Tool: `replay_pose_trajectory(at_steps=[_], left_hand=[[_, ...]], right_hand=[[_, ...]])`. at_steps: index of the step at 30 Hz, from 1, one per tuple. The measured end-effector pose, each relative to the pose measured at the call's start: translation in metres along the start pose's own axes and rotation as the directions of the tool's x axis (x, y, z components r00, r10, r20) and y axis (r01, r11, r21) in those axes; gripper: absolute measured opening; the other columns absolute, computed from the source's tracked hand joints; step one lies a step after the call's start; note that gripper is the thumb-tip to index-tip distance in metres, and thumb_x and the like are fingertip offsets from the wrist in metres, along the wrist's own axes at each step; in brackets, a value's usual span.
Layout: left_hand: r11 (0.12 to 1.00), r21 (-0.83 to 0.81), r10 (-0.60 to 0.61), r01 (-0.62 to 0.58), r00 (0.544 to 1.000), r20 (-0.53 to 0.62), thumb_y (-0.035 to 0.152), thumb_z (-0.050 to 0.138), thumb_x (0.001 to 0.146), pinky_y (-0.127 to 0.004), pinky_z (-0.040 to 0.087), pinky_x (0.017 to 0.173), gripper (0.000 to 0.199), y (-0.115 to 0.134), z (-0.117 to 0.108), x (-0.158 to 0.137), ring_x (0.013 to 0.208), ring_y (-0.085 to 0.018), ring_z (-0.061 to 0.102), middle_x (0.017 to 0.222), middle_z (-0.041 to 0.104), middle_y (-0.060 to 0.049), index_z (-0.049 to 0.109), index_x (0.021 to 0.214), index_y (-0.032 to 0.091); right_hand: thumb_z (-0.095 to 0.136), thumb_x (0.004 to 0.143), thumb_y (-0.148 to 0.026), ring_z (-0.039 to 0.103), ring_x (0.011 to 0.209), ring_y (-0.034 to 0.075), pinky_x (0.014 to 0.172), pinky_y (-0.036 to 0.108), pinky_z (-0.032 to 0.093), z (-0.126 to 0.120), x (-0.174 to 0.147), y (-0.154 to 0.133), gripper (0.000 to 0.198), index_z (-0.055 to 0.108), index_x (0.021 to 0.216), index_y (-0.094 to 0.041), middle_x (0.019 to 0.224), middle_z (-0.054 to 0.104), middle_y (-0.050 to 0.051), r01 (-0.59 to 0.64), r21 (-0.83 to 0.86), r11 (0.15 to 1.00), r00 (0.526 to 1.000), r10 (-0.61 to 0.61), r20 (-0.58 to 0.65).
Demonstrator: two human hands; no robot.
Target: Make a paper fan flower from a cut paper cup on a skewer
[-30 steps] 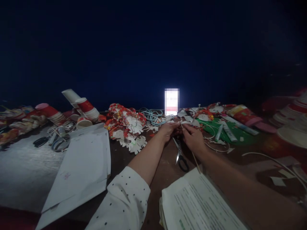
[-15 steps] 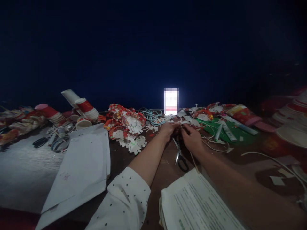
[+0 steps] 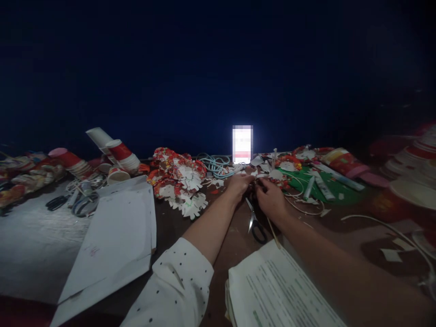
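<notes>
My left hand [image 3: 239,185] and my right hand [image 3: 270,194] meet over the table, fingers closed in a pinch. A thin pale cord [image 3: 273,230] runs from under my right hand down to the printed paper [image 3: 272,281]. What the left fingertips hold is too small and dark to make out. Just below both hands lie scissors [image 3: 253,218] with black handles, their blades pointing away. Behind the hands, white paper scraps [image 3: 262,169] and a coil of light blue cord [image 3: 218,165] lie about.
Red-and-white cut-paper pieces [image 3: 182,179] are heaped left of the hands. White sheets [image 3: 116,240] and stacked paper cups [image 3: 124,156] stand further left. Glue-like tubes [image 3: 323,185] rest on a green sheet [image 3: 296,181] at right. A bright blurred screen [image 3: 242,144] stands behind.
My right hand has shifted slightly left and its fingers have closed in nearer the left hand. A thin white piece now stands up higher behind the right hand. My left hand has hardly moved.
</notes>
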State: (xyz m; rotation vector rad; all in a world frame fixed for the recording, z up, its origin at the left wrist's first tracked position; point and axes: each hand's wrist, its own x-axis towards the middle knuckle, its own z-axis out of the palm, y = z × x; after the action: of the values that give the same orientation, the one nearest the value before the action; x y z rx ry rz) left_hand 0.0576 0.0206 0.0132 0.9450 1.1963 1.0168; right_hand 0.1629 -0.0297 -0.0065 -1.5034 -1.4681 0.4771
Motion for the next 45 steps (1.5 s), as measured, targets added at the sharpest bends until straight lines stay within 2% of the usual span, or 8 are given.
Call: replay_pose_trajectory(at_steps=[10,15,20,25,30,34,40,45], left_hand=[[0.995,-0.05,-0.089,0.088,0.995,-0.032,0.014,0.079,0.074,-0.017,0.038,0.046,0.024,0.007,0.002,-0.004,0.043,-0.005,0.047,0.051,0.056,0.003,0.061,0.058,0.014],[0.989,-0.08,-0.123,0.124,0.992,0.019,0.011,0.076,0.077,-0.017,0.042,0.05,0.022,0.008,-0.001,-0.005,0.046,-0.005,0.05,0.054,0.06,0.001,0.062,0.061,0.013],[0.983,-0.139,-0.107,0.12,0.989,0.097,0.014,0.084,0.069,-0.017,0.044,0.052,0.019,0.005,-0.006,-0.002,0.05,-0.005,0.054,0.059,0.063,0.0,0.065,0.065,0.012],[0.976,-0.175,-0.103,0.131,0.982,0.158,0.02,0.085,0.07,-0.016,0.037,0.047,0.019,0.005,-0.006,-0.003,0.048,-0.005,0.052,0.059,0.063,-0.001,0.068,0.07,0.011],[0.981,-0.144,-0.12,0.133,0.988,0.096,0.02,0.087,0.065,-0.018,0.039,0.049,0.021,0.011,-0.001,-0.006,0.048,-0.006,0.051,0.053,0.058,0.002,0.067,0.068,0.012],[0.983,-0.146,-0.108,0.112,0.994,0.035,0.018,0.086,0.065,-0.021,0.039,0.051,0.026,0.011,0.002,-0.007,0.047,-0.007,0.05,0.052,0.056,0.002,0.061,0.06,0.013],[0.977,-0.184,-0.099,0.107,0.994,0.052,0.023,0.086,0.065,-0.021,0.037,0.051,0.029,0.006,0.002,-0.005,0.047,-0.007,0.047,0.053,0.054,0.003,0.059,0.062,0.014],[0.973,-0.209,-0.094,0.102,0.994,0.047,0.024,0.088,0.063,-0.021,0.039,0.052,0.031,0.005,0.002,-0.002,0.05,-0.007,0.05,0.056,0.055,0.002,0.06,0.064,0.014]], right_hand=[[0.047,0.081,-0.026,0.068,0.099,0.027,0.095,0.042,0.05,-0.001,0.003,0.005,0.036,0.077,0.098,-0.017,0.102,0.077,0.012,0.065,-0.011,0.998,0.998,-0.065,0.016],[0.047,0.08,-0.025,0.069,0.101,0.028,0.096,0.042,0.051,-0.002,0.005,0.006,0.038,0.078,0.1,-0.015,0.107,0.077,0.013,0.033,0.015,0.999,0.999,-0.033,0.013],[0.05,0.079,-0.029,0.07,0.097,0.027,0.092,0.04,0.053,-0.004,0.005,0.004,0.039,0.079,0.101,-0.016,0.102,0.078,0.009,0.004,0.107,0.994,1.0,-0.004,0.004],[0.05,0.08,-0.033,0.07,0.094,0.027,0.088,0.039,0.054,-0.006,0.004,0.002,0.042,0.079,0.102,-0.012,0.098,0.078,0.011,-0.007,0.166,0.986,1.0,0.005,0.011],[0.047,0.08,-0.028,0.068,0.103,0.028,0.096,0.042,0.05,-0.003,0.002,-0.002,0.041,0.078,0.103,-0.014,0.108,0.077,0.013,0.008,0.082,0.997,1.0,-0.008,0.0],[0.046,0.081,-0.029,0.068,0.1,0.028,0.094,0.042,0.05,-0.001,0.0,-0.005,0.043,0.077,0.107,-0.014,0.106,0.077,0.014,-0.02,0.055,0.998,1.0,0.02,-0.006],[0.047,0.081,-0.031,0.067,0.098,0.027,0.092,0.042,0.05,0.0,-0.001,-0.005,0.046,0.075,0.112,-0.013,0.108,0.076,0.013,-0.043,0.12,0.992,0.999,0.045,-0.01],[0.049,0.08,-0.033,0.066,0.086,0.024,0.084,0.037,0.051,0.001,-0.002,-0.007,0.047,0.075,0.113,-0.014,0.097,0.076,0.01,-0.084,0.175,0.981,0.996,0.085,0.001]])
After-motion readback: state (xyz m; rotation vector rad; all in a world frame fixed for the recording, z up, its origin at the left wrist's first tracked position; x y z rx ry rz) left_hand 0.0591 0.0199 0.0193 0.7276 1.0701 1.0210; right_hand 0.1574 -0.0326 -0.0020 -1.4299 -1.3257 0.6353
